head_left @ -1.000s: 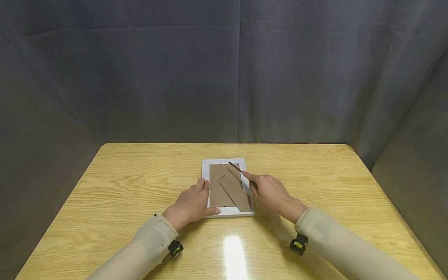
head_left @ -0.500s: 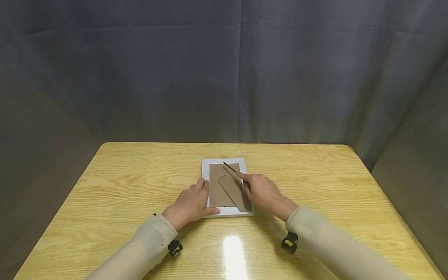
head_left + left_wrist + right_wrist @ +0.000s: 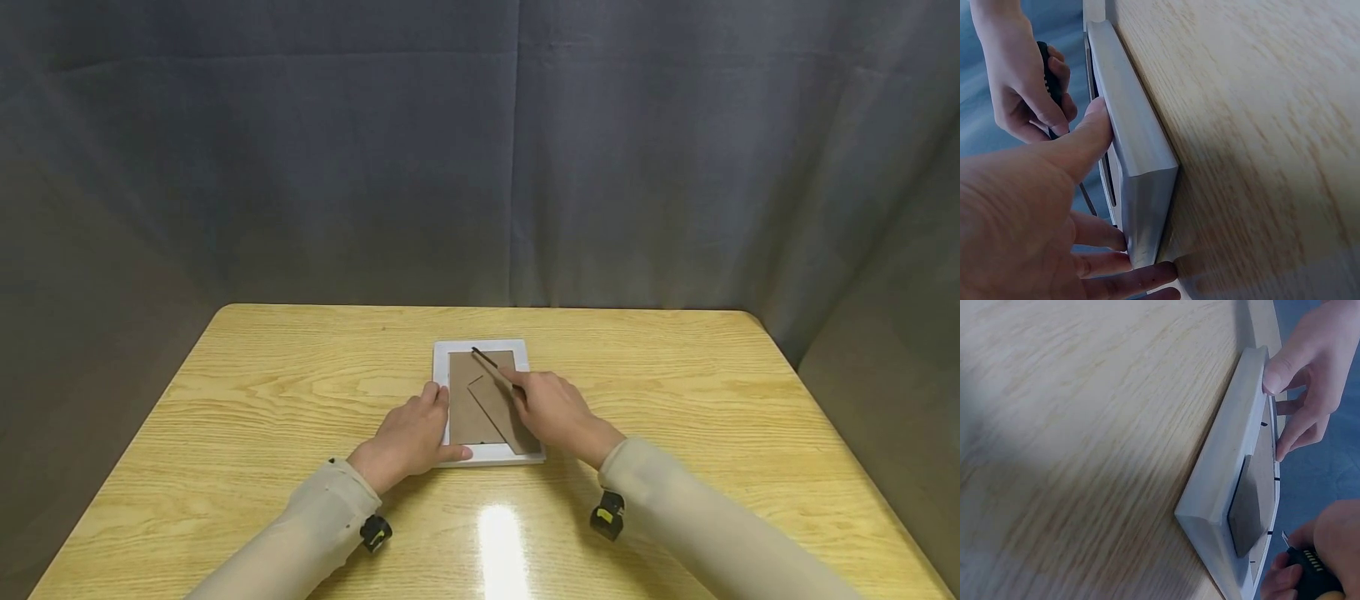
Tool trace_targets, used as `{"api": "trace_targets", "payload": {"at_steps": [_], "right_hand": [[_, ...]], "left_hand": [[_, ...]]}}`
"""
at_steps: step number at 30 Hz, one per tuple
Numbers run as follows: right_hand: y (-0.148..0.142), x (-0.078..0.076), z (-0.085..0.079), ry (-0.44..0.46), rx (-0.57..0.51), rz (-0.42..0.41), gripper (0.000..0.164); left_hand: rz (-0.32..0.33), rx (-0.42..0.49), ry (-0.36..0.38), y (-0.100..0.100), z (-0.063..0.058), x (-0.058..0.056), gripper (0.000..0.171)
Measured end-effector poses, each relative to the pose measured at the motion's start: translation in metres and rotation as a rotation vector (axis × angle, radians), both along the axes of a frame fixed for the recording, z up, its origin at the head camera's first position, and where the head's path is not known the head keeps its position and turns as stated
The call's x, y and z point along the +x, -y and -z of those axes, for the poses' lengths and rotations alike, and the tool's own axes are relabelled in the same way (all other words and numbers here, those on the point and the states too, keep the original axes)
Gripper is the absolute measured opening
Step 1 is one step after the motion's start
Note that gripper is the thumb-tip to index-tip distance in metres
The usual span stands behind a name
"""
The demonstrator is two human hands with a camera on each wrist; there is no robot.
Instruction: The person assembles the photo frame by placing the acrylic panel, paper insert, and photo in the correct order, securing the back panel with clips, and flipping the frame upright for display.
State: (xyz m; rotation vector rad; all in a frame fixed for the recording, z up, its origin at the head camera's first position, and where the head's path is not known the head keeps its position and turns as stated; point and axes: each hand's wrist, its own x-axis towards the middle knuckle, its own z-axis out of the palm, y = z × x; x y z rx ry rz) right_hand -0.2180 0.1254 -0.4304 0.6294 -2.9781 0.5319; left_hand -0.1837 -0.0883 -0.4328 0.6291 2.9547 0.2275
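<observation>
A white picture frame (image 3: 482, 453) lies face down on the table, its brown backing board (image 3: 467, 412) and slanted easel leg (image 3: 502, 408) facing up. My left hand (image 3: 408, 433) holds the frame's near left corner, thumb over the near border and fingers along the left side. In my right hand (image 3: 558, 408) is a screwdriver with a black and yellow handle (image 3: 1313, 572), the index finger stretched along its thin dark shaft (image 3: 485, 357). In the head view the tip meets the far edge of the backing, where a small black tab sat. Another black tab (image 3: 482, 442) shows at the near edge.
The wood-grain table (image 3: 300, 375) extends around the frame on all sides. A dark grey curtain (image 3: 360, 167) hangs behind it and at both sides. Each wrist carries a small black camera (image 3: 376, 532). Light glares off the tabletop near the front.
My right hand has moved left with the screwdriver, bringing its tip across the far border to the middle of the backing's far edge. The left hand and the frame have stayed put.
</observation>
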Motion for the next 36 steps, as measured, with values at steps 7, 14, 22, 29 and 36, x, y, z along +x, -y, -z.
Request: {"api": "trace_targets", "payload": {"at_steps": [7,14,22,29,36], "right_hand": [[0.006,-0.002,-0.002,0.012,0.003,0.010,0.042],[0.007,-0.004,0.001,0.026,0.013,0.008,0.041],[0.009,-0.004,-0.001,0.065,0.008,-0.013,0.042],[0.012,-0.003,-0.007,0.101,0.028,-0.041,0.042],[0.012,-0.003,-0.010,0.111,0.054,-0.052,0.042]], "left_hand": [[-0.003,0.003,0.004,0.000,0.000,0.001,0.099],[0.000,0.004,0.005,0.001,0.000,0.001,0.099],[0.004,0.007,-0.008,0.001,0.001,0.001,0.099],[0.006,-0.002,-0.008,0.002,0.003,0.000,0.100],[0.013,-0.002,-0.002,0.001,0.001,0.000,0.099]]}}
